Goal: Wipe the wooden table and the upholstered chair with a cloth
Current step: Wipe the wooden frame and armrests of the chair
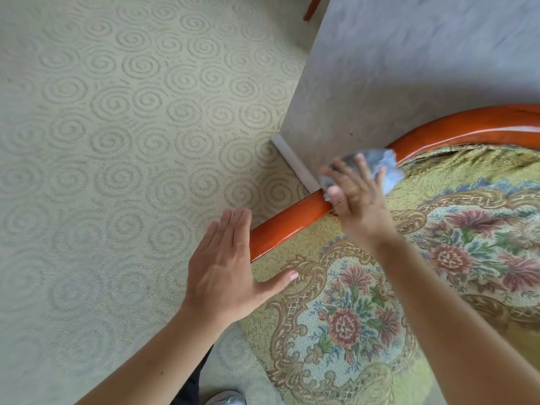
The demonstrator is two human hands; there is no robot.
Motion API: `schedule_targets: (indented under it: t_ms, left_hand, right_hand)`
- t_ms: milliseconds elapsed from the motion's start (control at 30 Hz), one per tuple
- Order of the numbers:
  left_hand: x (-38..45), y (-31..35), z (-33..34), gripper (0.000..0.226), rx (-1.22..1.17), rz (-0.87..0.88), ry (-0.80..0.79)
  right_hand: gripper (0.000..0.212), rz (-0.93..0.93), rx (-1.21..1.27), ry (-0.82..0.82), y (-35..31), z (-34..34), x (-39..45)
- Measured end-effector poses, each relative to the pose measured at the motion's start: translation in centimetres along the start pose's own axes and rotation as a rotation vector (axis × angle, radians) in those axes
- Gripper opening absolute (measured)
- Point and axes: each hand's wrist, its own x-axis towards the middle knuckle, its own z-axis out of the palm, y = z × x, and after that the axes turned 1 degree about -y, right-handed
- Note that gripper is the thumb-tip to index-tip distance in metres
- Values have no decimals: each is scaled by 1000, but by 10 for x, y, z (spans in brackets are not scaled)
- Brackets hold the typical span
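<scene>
An upholstered chair with a floral tapestry cover (365, 317) and a glossy orange wooden frame (292, 223) fills the lower right. My right hand (359, 194) presses a crumpled light-blue cloth (382, 162) onto the curved wooden rail near the wall. My left hand (228, 267) is flat with fingers straight and together, thumb out, at the left end of the rail and the edge of the fabric. It holds nothing. The wooden table is out of sight.
Pale carpet with a spiral pattern (117, 141) covers the left. A grey wall corner (409, 68) with a white skirting strip (292, 162) stands right behind the chair rail. An orange wooden leg (312, 7) shows at the top. A shoe (228, 399) is at the bottom edge.
</scene>
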Motion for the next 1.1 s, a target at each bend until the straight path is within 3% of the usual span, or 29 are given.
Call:
schedule_targets:
  t_ms: [100, 200, 333, 533, 700, 1100]
  left_hand:
    - [10, 6, -5, 127, -38, 20, 19]
    - [21, 11, -11, 120, -65, 41, 57]
    - [43, 30, -16, 112, -63, 65, 71]
    - [90, 78, -16, 114, -67, 157, 30]
    - [126, 117, -12, 114, -85, 286, -5]
    - [210, 201, -16, 114, -174, 472, -63]
  right_hand:
    - [44, -95, 165, -8, -35, 18, -27]
    - [46, -172, 234, -28, -51, 25, -44]
    - [50, -268, 48, -91, -29, 9, -31]
    - [62, -46, -349, -112, 45, -40, 17]
    - [60, 70, -541, 66, 94, -81, 30]
    - [57, 544, -535, 454, 190, -176, -25]
